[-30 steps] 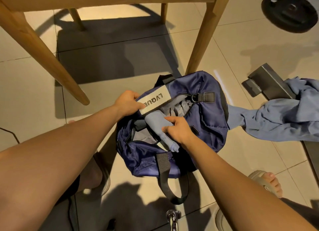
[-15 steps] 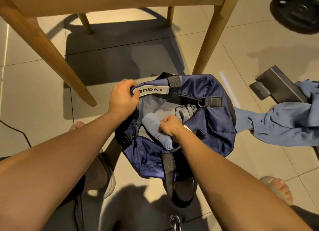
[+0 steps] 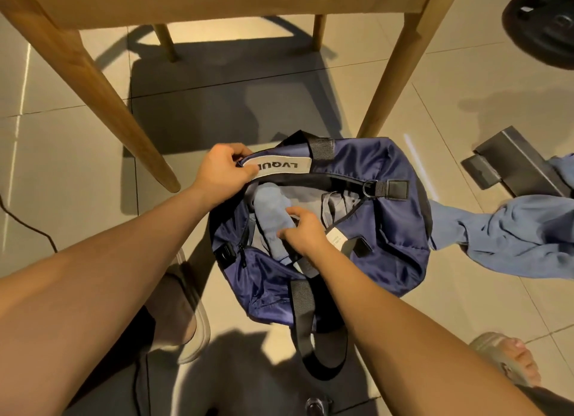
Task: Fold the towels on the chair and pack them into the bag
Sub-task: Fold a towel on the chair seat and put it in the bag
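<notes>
Rolled light-blue towel [image 3: 271, 210] is part-way into the open mouth of the navy duffel bag [image 3: 391, 229]. Right hand [image 3: 302, 233] has its fingers curled on the towel, feeding it in. Left hand [image 3: 221, 171] grips the grey labelled handle wrap [image 3: 279, 166], holding the opening up. Bag sits on the tiled floor [image 3: 62, 167] just in front of the wooden chair [image 3: 93, 74]. Crumpled blue cloth [image 3: 512, 238] lies touching the bag's right side, unfolded. It's likely another towel, so one fold-and-pack probably left. Chair seat top not in view.

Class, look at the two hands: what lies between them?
In the head view, the blue towel lies between the left hand and the right hand, inside the open bag.
</notes>
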`<state>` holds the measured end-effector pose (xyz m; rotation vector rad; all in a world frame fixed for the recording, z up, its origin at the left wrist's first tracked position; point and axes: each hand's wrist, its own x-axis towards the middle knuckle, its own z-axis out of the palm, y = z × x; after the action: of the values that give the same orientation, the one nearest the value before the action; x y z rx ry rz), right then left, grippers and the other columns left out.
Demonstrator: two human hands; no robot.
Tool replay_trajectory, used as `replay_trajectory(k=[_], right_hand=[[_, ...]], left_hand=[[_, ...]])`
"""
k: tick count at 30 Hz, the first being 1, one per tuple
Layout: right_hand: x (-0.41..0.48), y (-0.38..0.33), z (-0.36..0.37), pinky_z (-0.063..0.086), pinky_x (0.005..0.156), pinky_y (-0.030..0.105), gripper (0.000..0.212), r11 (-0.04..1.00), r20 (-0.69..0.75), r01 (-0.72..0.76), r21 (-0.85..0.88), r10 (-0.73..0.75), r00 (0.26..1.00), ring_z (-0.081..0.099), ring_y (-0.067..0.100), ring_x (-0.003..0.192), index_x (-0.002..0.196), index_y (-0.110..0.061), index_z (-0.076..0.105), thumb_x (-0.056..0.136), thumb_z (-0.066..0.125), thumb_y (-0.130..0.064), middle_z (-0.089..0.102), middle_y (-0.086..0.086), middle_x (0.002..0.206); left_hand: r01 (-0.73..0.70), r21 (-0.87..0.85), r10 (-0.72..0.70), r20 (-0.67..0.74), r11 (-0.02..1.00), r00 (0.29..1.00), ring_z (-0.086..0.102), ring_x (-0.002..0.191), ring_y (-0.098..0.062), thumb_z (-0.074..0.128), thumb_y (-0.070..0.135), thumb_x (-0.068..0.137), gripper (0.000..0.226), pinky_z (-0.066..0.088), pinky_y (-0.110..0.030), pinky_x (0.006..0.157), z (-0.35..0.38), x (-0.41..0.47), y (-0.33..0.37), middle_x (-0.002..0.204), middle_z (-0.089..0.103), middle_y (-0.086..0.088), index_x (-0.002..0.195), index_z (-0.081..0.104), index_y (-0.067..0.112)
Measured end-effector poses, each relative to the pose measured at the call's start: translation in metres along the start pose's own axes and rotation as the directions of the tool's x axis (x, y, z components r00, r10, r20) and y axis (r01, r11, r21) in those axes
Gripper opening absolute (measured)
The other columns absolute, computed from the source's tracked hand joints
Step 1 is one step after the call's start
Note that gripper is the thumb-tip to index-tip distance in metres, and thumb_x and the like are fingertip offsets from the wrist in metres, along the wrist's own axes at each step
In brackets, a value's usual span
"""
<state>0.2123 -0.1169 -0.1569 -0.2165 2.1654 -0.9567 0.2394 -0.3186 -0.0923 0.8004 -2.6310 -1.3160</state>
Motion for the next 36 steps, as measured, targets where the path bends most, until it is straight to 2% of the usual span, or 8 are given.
replay_trajectory(k=[3, 7, 12, 16, 21, 27, 32, 36], right_hand=[[0.001, -0.014, 0.013, 0.044, 0.096, 0.027, 0.046, 0.997, 0.043, 0.053, 0.064, -0.056, 0.998, 0.057, 0.023, 0.120, 0.137, -0.001, 0.059, 0.091, 0.065, 0.003, 0.063, 0.009, 0.128], [0.006, -0.002, 0.035, 0.041, 0.073, 0.027, 0.036, 0.988, 0.119, 0.148, -0.050, -0.141, 0.983, 0.055, 0.019, 0.077, 0.105, -0.003, 0.070, 0.078, 0.049, 0.008, 0.063, 0.004, 0.085], [0.011, -0.011, 0.025, 0.045, 0.074, 0.032, 0.033, 0.969, 0.040, 0.007, 0.246, -0.018, 0.999, 0.061, 0.028, 0.082, 0.125, -0.001, 0.062, 0.092, 0.060, -0.005, 0.069, 0.023, 0.108], [0.023, -0.020, 0.029, 0.044, 0.073, 0.024, 0.055, 0.944, 0.055, -0.018, 0.330, 0.000, 0.999, 0.056, 0.016, 0.085, 0.132, -0.006, 0.059, 0.085, 0.081, -0.022, 0.060, 0.003, 0.099], [0.027, -0.030, 0.039, 0.044, 0.068, 0.026, 0.045, 0.941, 0.059, -0.032, 0.338, 0.013, 0.998, 0.053, 0.015, 0.082, 0.119, -0.011, 0.054, 0.083, 0.080, -0.012, 0.056, 0.001, 0.095], [0.032, -0.027, 0.028, 0.048, 0.060, 0.027, 0.051, 0.969, 0.397, -0.170, 0.178, 0.088, 0.914, 0.059, 0.024, 0.075, 0.124, -0.015, 0.061, 0.077, 0.072, 0.004, 0.065, 0.013, 0.096], [0.042, -0.021, 0.018, 0.049, 0.106, 0.050, 0.063, 0.767, 0.582, -0.347, 0.540, -0.043, 0.812, 0.061, 0.036, 0.124, 0.142, -0.012, 0.055, 0.087, 0.054, 0.018, 0.066, 0.016, 0.131], [0.048, -0.032, 0.020, 0.051, 0.103, 0.048, 0.063, 0.964, 0.399, -0.171, 0.205, 0.077, 0.914, 0.060, 0.034, 0.119, 0.135, -0.014, 0.059, 0.077, 0.073, 0.003, 0.064, 0.013, 0.132]], left_hand=[[-0.060, -0.123, 0.063, 0.020, 0.991, 0.998, 0.052, 0.064, -0.013, 0.072, 0.018, 0.075, 0.014, 0.041, -0.030, 0.062, -0.002, -0.001, 0.020, 0.076, 0.067, -0.022, 0.078, 0.073, 0.004], [-0.106, -0.074, 0.111, 0.073, 0.992, 0.991, 0.049, 0.062, -0.011, 0.077, 0.007, 0.081, 0.005, 0.039, -0.027, 0.058, -0.007, 0.002, 0.040, 0.073, 0.065, -0.015, 0.080, 0.075, 0.003], [-0.103, 0.115, 0.082, 0.174, 0.988, 0.981, 0.060, 0.070, -0.030, 0.078, 0.010, 0.085, 0.012, 0.049, -0.040, 0.065, -0.020, 0.002, 0.011, 0.084, 0.069, -0.024, 0.082, 0.073, -0.001], [-0.080, 0.120, 0.054, 0.206, 0.990, 0.977, 0.061, 0.071, -0.029, 0.077, 0.012, 0.087, 0.012, 0.050, -0.040, 0.066, -0.025, -0.002, 0.003, 0.086, 0.070, -0.024, 0.083, 0.074, 0.001], [-0.052, 0.020, 0.048, 0.150, 0.998, 0.988, 0.065, 0.078, -0.028, 0.079, 0.010, 0.085, 0.010, 0.055, -0.046, 0.077, -0.025, -0.002, 0.008, 0.091, 0.073, -0.022, 0.090, 0.078, 0.001], [-0.120, 0.045, 0.118, 0.036, 0.992, 0.992, 0.067, 0.085, -0.034, 0.078, 0.009, 0.085, 0.008, 0.055, -0.046, 0.078, -0.039, 0.001, 0.007, 0.091, 0.071, -0.014, 0.090, 0.077, 0.003], [-0.090, -0.030, 0.093, 0.100, 0.995, 0.991, 0.069, 0.088, -0.031, 0.077, 0.008, 0.087, 0.007, 0.056, -0.039, 0.074, -0.041, -0.002, 0.020, 0.092, 0.074, -0.015, 0.092, 0.077, 0.003], [-0.065, -0.034, 0.069, 0.138, 0.997, 0.988, 0.067, 0.078, -0.020, 0.077, 0.007, 0.088, 0.002, 0.056, -0.034, 0.072, -0.043, -0.005, 0.022, 0.092, 0.074, -0.017, 0.089, 0.076, 0.006]])
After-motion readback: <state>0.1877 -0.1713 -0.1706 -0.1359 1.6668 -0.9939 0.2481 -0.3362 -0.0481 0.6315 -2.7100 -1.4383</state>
